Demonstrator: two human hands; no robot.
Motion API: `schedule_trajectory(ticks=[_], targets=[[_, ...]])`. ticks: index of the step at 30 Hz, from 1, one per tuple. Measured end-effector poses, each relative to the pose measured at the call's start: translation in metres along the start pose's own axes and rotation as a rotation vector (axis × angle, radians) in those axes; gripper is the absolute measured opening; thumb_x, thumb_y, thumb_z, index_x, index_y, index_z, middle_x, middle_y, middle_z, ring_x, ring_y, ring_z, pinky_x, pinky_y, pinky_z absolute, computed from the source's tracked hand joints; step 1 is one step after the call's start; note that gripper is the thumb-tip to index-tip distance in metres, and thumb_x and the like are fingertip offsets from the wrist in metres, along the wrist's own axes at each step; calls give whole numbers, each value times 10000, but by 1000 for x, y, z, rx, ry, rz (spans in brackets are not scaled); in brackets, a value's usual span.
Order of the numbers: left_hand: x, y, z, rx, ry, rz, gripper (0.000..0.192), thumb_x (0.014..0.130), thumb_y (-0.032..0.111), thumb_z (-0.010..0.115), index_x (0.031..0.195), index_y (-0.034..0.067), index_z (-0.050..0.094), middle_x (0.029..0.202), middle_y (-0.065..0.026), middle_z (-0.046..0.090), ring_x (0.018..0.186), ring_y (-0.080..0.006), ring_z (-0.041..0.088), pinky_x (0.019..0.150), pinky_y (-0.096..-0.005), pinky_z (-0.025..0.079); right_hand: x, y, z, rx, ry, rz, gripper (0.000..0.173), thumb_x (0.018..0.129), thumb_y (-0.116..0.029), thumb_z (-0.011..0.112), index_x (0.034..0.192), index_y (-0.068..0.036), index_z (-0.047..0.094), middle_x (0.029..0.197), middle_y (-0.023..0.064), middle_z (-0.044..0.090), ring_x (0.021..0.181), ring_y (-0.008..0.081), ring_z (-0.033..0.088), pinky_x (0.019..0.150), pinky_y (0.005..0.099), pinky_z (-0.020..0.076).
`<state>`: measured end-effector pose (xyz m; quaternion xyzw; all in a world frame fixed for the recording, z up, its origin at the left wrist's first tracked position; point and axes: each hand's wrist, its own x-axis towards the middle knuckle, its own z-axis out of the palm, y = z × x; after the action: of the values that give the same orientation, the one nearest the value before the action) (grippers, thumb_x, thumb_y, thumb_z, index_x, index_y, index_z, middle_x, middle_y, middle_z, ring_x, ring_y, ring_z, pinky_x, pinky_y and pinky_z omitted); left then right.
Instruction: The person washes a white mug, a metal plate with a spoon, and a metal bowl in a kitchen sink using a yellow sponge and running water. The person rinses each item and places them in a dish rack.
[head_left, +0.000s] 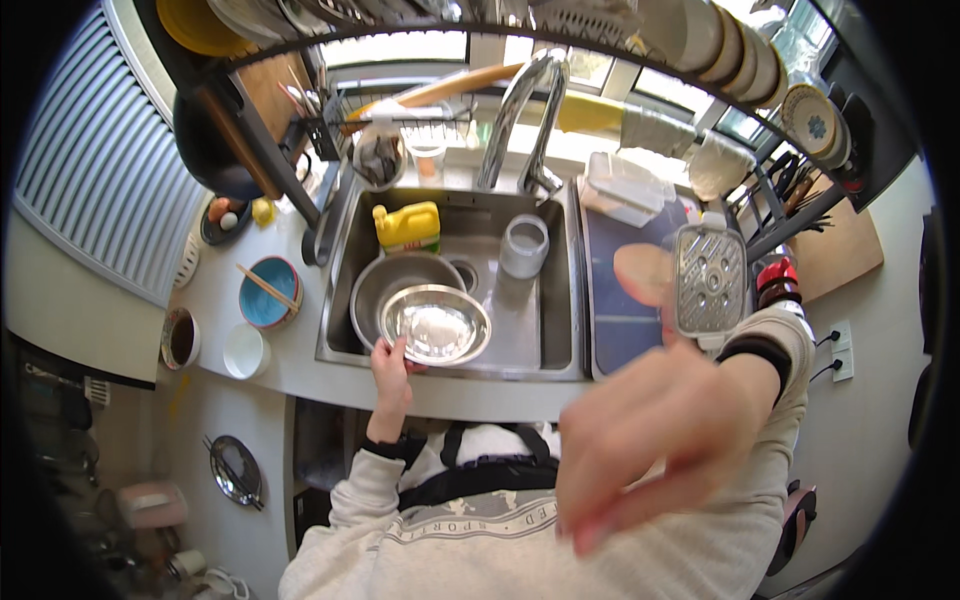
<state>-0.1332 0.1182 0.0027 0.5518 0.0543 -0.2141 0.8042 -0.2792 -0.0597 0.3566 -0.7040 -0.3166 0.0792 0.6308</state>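
Observation:
My left hand (393, 379) grips the near-left rim of a shiny metal bowl (439, 322) and holds it over the front of the sink. Partly behind it, a larger stainless steel basin (371, 300) sits in the sink (517, 330). My right hand (660, 442) is raised close to the camera, blurred, right of my chest; its fingers are curled together and no object shows in them. A yellow jug-shaped bottle (409, 227) stands at the sink's back left. A clear jar (524, 247) is at the back right of the sink.
A chrome faucet (517, 127) rises behind the sink. On the left counter are a blue-lined bowl (262, 289) with chopsticks across it and a white cup (246, 351). To the right lie a blue-grey board (619, 315) and a clear lidded container (709, 277). A dish rack (480, 34) spans overhead.

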Motion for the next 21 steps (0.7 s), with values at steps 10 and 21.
schedule_trajectory(ticks=[10,21], targets=[[-4,15,13,4,19,115,218,883,187,515,718,88,413,626,3,509,468,-64,518,376,-224,479,-3,28,14,323,71,-308,60,783,-36,629,786,18,604,717,79,590,606,205,556,514,274,422],[6,18,20,-85,139,215,238,889,166,517,703,129,373,650,69,420,543,4,382,452,-157,316,-15,161,-54,-332,3,62,82,835,-108,539,837,-36,578,736,90,603,636,251,580,583,328,470]])
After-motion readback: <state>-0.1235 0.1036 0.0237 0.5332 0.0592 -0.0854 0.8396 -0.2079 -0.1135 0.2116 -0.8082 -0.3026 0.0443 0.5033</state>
